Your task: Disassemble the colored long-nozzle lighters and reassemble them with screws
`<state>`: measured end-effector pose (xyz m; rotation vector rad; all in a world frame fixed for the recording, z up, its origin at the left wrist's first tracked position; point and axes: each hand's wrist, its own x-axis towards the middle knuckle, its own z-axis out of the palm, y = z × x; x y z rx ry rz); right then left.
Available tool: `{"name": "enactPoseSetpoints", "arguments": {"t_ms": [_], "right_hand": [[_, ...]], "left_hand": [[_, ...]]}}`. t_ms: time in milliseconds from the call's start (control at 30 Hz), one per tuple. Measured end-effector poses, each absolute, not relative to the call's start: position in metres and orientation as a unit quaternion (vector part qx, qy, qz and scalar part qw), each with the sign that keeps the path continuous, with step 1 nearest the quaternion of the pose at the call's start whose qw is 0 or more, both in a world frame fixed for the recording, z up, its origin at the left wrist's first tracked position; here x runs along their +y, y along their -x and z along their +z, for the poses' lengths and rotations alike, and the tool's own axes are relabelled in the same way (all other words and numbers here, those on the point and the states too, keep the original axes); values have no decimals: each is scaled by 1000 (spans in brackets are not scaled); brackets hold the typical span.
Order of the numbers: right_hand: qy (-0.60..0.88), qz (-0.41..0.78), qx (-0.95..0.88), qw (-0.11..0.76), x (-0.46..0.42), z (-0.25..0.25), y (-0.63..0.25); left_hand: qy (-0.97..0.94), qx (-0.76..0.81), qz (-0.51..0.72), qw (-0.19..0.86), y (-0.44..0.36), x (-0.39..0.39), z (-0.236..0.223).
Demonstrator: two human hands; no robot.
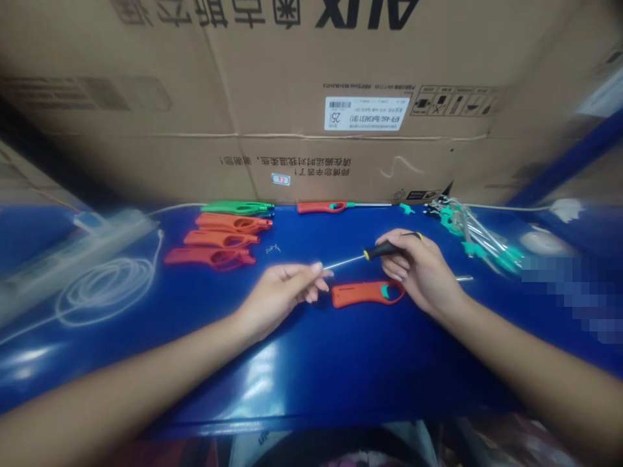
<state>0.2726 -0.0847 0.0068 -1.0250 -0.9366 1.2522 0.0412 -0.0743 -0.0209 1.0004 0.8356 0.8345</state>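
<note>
A screwdriver (385, 248) with a black and yellow handle is gripped in my right hand (422, 267), its shaft slanting down to the left. At its tip, the thumb and fingers of my left hand (285, 290) are pinched together; whatever they hold is too small to make out. Below the shaft a red lighter body (357, 295) with a green trigger lies on the blue table, partly behind my right hand. Several small screws (273, 248) are scattered beyond my left hand.
Left of the screws lie green (233, 207), orange (221, 239) and red (207, 257) lighter shells. A red lighter with a metal rod (321, 207) rests against the cardboard box (272, 117). Rods with green parts (487, 241) are piled right; a coiled cable (104, 285) and power strip (63, 250) lie left.
</note>
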Motion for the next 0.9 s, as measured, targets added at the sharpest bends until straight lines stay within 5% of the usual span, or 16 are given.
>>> {"name": "enactPoseSetpoints", "arguments": {"t_ms": [900], "right_hand": [[441, 575, -368, 583, -82, 5, -275]], "left_hand": [[-549, 371, 331, 672, -37, -74, -27]]}}
